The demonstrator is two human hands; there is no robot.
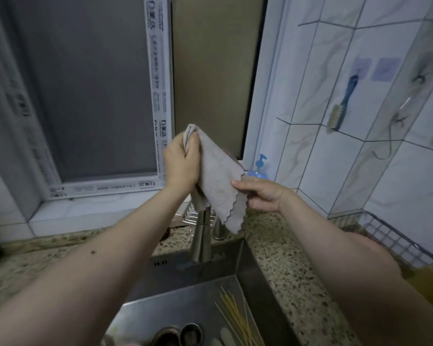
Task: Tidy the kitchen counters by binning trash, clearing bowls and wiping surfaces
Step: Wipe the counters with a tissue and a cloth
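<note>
Both hands held cloth over sink: left hand fisted on top corner, right hand pinching edge. Worktop unwiped; dishes remained in sink.

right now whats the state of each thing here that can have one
left hand: shut on cloth
right hand: pinching cloth edge
cloth: held up over the sink, hanging unfolded
faucet: no water seen
brush: hanging on wall hook
sink: holds chopsticks
</note>
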